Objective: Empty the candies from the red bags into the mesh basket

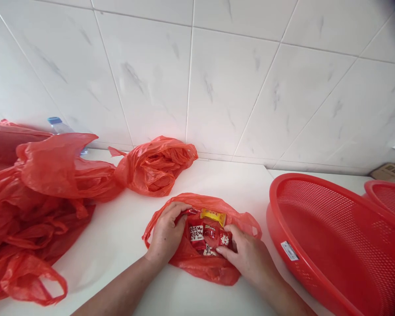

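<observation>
Open red bag (210, 270): on the white table (115, 245), between the two hands, mouth up, its rim spread around the packets inside.
Bag contents: one yellow packet (213, 216) along the far side; several red packets (196, 233) with white printed panels, packed close together.
Left hand (167, 230): inside the bag's left rim, fingers curled, tips touching a slim red packet (192, 211); firmness of grip cannot be told.
Right hand (248, 252): at the bag's right side, thumb and forefinger apart beside a small red packet (225, 238); whether gripping cannot be told.
Bunched red bag (161, 169): near the wall, crumpled plastic in its mouth.
Red bag heap (55, 171): far left, contents unclear; clear bottle (62, 127) with blue cap behind.
Large red basket (285, 232): right, perforated wall, white label outside.
Second red basket (390, 186): beyond it, partly hidden.
</observation>
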`<state>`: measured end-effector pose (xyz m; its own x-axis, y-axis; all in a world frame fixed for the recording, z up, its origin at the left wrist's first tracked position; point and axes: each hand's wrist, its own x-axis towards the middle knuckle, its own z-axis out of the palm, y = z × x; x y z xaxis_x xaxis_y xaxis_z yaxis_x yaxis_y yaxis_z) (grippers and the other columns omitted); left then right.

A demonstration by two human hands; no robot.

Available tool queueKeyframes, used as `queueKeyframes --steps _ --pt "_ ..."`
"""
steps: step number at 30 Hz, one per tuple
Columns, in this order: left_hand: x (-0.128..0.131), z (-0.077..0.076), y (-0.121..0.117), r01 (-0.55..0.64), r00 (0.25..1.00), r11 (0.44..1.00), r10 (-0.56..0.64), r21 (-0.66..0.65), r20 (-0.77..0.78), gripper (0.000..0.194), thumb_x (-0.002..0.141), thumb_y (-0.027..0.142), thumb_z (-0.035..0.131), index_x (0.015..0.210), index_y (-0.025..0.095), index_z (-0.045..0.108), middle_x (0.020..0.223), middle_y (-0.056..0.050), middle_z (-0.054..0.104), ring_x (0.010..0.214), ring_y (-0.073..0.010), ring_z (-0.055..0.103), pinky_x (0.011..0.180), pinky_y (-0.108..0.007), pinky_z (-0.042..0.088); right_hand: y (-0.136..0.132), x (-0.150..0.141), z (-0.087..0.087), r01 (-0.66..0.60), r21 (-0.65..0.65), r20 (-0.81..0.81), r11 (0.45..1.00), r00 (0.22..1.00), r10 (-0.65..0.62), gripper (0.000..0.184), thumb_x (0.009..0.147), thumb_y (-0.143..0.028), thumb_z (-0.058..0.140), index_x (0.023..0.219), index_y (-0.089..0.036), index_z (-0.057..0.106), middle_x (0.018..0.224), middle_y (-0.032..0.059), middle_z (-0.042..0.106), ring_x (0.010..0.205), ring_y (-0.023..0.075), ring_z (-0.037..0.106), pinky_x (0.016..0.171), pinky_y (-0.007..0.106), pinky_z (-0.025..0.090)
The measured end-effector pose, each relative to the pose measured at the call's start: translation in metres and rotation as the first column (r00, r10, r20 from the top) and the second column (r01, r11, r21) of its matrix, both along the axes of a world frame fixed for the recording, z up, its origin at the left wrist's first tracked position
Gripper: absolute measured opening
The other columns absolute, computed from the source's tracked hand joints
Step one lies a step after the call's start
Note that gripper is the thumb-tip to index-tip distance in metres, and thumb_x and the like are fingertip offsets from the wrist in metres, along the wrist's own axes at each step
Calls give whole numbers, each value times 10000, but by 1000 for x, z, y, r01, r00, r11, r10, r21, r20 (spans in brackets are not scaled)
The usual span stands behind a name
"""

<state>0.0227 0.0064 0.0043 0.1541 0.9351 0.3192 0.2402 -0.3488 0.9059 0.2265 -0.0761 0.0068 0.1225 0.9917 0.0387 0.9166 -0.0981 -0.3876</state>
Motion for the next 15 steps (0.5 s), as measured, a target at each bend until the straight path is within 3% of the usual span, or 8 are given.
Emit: queueKeyframes --steps 4,6,11,15 --pt "0 -7 2 -21 999 999 20 -31 -33 343 768 189 566 1070 304 680 1104 -5 677 1076 -238 578 992 -375 402 -1 1 -1 -6 16 -22 1000 1000 6 284 758 -424 625 1003 -279 619 870 10 721 727 216 677 609 298 488" --pt "1 -10 2 -22 997 999 19 -38 -71 361 772 201 580 1104 314 665 1130 -1 674 1093 -241 574 1006 -379 392 -1 1 -1 -14 93 -26 996 1000 16 289 821 -422 558 1066 -273 605 950 24 712 793 211 675 661 311 504" --pt "4 -7 1 -22 997 997 16 -71 -81 245 809 280 573 1021 289 695 1027 -12 707 968 -236 633 915 -359 461 13 -3 0 -78 373 61 925 996 60 296 882 -272 472 1154 -240 585 1172 74 621 1068 230 586 853 372 486" --pt "4 -2 0 -3 999 992 -2 -128 -44 223 831 311 551 998 290 696 974 -6 719 887 -223 657 847 -337 492 24 -5 -5 -155 373 93 915 987 130 340 858 -177 471 1181 -210 572 1179 72 625 1091 237 562 943 432 440"
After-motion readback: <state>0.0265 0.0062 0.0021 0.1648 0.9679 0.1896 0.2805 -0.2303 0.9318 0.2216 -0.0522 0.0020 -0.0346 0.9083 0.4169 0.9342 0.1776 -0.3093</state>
